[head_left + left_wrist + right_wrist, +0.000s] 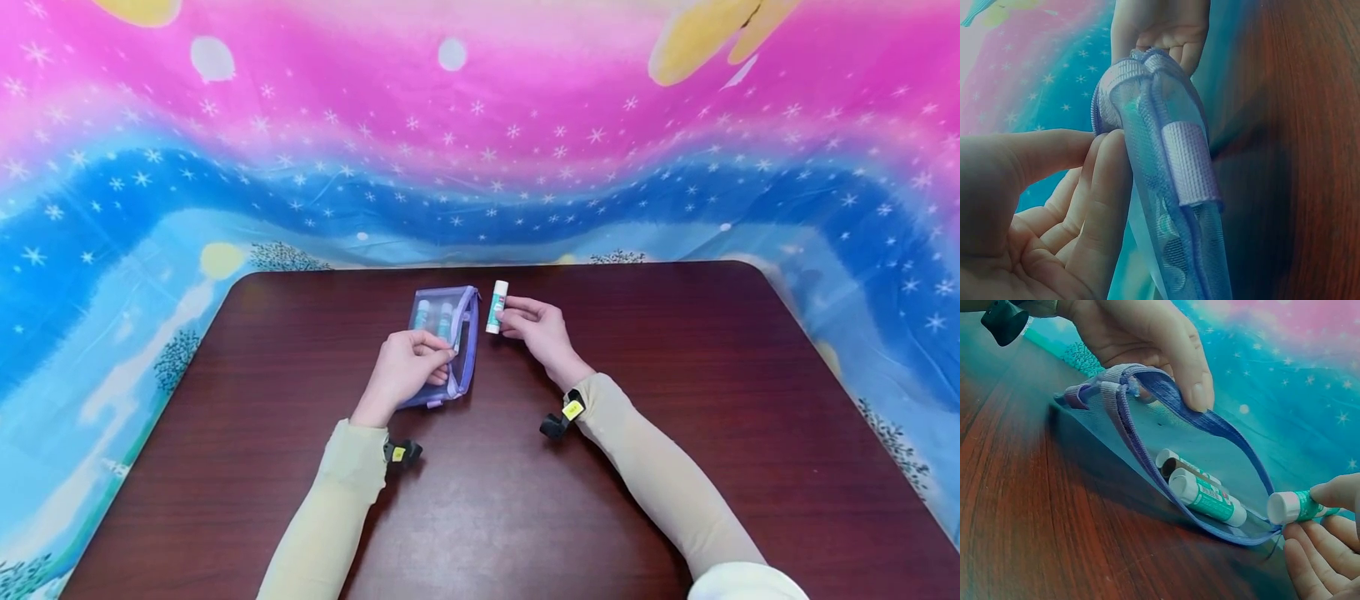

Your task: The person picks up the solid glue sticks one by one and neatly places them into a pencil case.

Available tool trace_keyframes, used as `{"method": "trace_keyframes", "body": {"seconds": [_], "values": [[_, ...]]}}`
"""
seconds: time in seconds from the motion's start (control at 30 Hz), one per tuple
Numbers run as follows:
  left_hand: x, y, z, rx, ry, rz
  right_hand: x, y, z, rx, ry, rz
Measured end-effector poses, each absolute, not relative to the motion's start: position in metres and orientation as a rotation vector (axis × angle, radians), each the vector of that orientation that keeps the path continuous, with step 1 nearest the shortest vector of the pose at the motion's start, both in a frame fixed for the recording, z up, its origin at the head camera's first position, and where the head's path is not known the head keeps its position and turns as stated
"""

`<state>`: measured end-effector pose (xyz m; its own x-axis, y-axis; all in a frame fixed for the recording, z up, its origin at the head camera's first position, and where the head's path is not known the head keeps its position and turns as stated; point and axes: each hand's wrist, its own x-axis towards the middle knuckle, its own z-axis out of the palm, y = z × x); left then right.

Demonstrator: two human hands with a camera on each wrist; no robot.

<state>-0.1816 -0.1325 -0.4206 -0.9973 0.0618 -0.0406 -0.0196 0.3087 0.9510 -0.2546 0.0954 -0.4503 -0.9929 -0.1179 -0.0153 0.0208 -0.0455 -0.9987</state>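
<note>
A purple mesh zipper pouch (474,354) lies on the table with its mouth spread toward the right. My left hand (405,367) pinches the upper edge of that mouth between thumb and fingers. Inside the pouch lie glue sticks (1210,503) with white caps and green labels, plus a dark brown cylinder (1170,467) between them. My right hand (538,329) holds another glue stick (497,307) just right of the opening, gripped by thumb and fingertips. In the right wrist view its white end is right at the pouch's rim.
The dark reddish-brown wooden table (480,517) extends around both hands. Behind and beside it hangs a pink and blue cloth (480,150) with snowflakes. Black wrist cameras (405,453) are strapped on both wrists over light sleeves.
</note>
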Motion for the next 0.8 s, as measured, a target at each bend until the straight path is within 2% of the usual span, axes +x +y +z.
{"method": "trace_keyframes", "body": {"seconds": [0.8], "values": [[-0.180, -0.133, -0.419, -0.002, 2.454, 1.810, -0.251, 0.066, -0.450, 0.013, 2.097, -1.920]]}}
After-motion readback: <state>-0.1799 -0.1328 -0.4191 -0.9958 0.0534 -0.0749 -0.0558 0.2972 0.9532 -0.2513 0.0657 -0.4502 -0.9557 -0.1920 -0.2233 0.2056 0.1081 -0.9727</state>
